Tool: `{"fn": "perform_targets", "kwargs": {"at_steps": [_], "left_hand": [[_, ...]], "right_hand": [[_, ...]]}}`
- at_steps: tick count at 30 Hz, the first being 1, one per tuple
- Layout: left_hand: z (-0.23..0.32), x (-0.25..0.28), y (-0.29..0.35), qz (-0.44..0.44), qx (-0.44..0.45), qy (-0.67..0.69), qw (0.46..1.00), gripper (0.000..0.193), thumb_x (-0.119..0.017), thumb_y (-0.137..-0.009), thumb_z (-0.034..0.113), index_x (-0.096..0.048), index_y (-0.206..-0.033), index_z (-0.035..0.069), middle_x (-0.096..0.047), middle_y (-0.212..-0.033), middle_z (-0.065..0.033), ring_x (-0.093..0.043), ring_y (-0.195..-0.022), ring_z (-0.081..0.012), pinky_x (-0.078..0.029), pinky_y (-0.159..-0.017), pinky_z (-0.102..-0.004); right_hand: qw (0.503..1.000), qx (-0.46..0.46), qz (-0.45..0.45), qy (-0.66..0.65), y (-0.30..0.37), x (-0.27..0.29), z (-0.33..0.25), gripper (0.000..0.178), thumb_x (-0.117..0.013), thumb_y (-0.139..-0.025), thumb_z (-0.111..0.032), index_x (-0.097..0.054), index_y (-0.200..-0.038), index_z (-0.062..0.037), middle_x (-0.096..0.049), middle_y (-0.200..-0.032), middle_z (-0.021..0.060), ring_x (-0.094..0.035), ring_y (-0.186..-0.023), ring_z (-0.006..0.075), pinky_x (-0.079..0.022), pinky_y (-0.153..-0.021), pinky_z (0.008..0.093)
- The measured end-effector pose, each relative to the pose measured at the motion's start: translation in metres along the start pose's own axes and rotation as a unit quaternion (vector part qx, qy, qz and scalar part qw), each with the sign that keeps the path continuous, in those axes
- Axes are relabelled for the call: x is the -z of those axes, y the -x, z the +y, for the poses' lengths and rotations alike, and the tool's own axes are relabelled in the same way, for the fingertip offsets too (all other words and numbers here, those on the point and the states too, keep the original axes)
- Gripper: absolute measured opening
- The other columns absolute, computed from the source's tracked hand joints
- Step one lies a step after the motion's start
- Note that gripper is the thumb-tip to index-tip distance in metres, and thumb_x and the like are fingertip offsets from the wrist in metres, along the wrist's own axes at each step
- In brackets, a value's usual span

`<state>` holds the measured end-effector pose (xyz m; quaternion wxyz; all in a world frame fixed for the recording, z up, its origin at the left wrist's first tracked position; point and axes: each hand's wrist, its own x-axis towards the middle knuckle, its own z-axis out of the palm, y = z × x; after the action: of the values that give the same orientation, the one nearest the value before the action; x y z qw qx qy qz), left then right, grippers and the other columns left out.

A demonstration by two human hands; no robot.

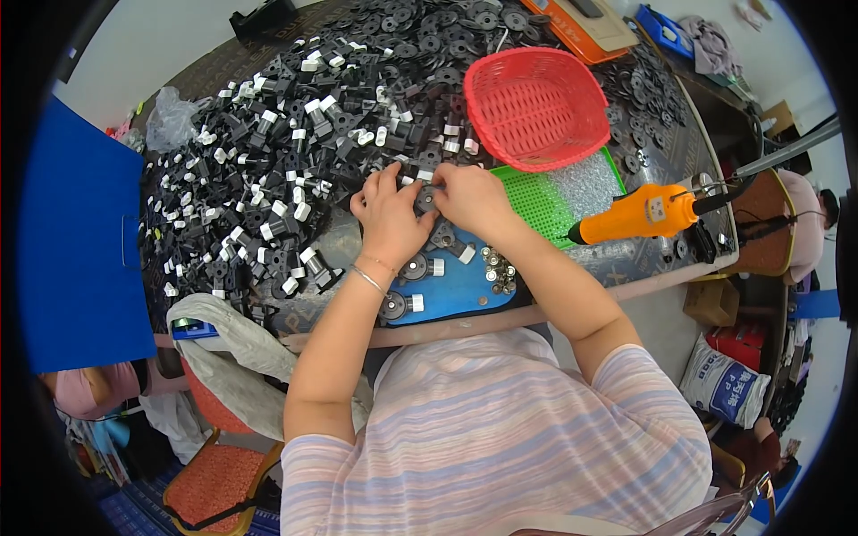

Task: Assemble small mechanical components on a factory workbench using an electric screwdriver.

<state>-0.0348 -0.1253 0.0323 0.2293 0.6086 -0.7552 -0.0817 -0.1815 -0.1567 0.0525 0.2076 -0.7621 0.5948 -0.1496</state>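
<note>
My left hand [391, 221] and my right hand [475, 202] meet above the far edge of a blue mat [456, 299]. Their fingers are closed around a small black plastic part with a round disc [427, 198], partly hidden by the fingertips. Just below it lies another black part with a white end [447, 239]. Two more black wheel parts with white ends, an upper one [420, 266] and a lower one [398, 306], rest at the mat's left side. Small shiny metal pieces [500, 272] are bunched at its right side, beside my right forearm.
A big heap of black-and-white parts [277, 170] covers the table's left. Black discs [429, 36] pile up at the back. A red basket [536, 107] overlaps a green tray [527, 201] of clear bits. An orange electric screwdriver [639, 214] hangs at right.
</note>
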Motion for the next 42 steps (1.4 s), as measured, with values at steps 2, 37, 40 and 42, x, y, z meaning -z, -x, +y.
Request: {"fn": "perform_targets", "kwargs": {"at_steps": [2, 37, 40, 42], "left_hand": [[-0.001, 0.000, 0.000, -0.004, 0.001, -0.001, 1.000, 0.046, -0.076, -0.062, 0.027, -0.067, -0.104, 0.010, -0.044, -0.132, -0.0140, -0.033, -0.124, -0.0311, -0.021, -0.098, -0.0486], [-0.060, 0.042, 0.048, 0.138, 0.082, 0.025, 0.987, 0.036, -0.074, -0.068, 0.025, -0.064, -0.101, 0.013, -0.047, -0.126, -0.0081, -0.037, -0.121, -0.0296, -0.024, -0.097, -0.0464], [-0.065, 0.043, 0.044, 0.139, 0.075, 0.005, 0.987, 0.037, -0.074, -0.068, 0.025, -0.064, -0.101, 0.013, -0.047, -0.126, -0.0082, -0.036, -0.122, -0.0296, -0.022, -0.098, -0.0465], [-0.066, 0.044, 0.042, 0.141, 0.071, -0.003, 0.988, 0.038, -0.074, -0.068, 0.025, -0.064, -0.102, 0.012, -0.047, -0.126, -0.0083, -0.036, -0.122, -0.0296, -0.022, -0.098, -0.0465]], "right_hand": [[1.000, 0.001, 0.001, 0.004, 0.001, 0.001, -0.001, 0.019, -0.058, -0.075, -0.017, -0.063, -0.090, -0.0052, -0.065, -0.081, 0.0169, -0.064, -0.081, 0.0335, -0.050, -0.072, 0.0442], [0.995, 0.082, -0.039, 0.042, 0.005, 0.006, -0.009, 0.035, -0.063, -0.077, -0.018, -0.065, -0.111, -0.0117, -0.056, -0.108, 0.0083, -0.056, -0.104, 0.0252, -0.048, -0.087, 0.0379], [0.993, 0.094, -0.050, 0.046, 0.003, 0.004, -0.010, 0.035, -0.061, -0.077, -0.015, -0.065, -0.111, -0.0121, -0.056, -0.107, 0.0081, -0.056, -0.103, 0.0253, -0.048, -0.086, 0.0381], [0.992, 0.090, -0.064, 0.053, 0.002, 0.003, -0.011, 0.034, -0.060, -0.077, -0.014, -0.065, -0.111, -0.0122, -0.055, -0.107, 0.0080, -0.056, -0.103, 0.0251, -0.048, -0.086, 0.0381]]}}
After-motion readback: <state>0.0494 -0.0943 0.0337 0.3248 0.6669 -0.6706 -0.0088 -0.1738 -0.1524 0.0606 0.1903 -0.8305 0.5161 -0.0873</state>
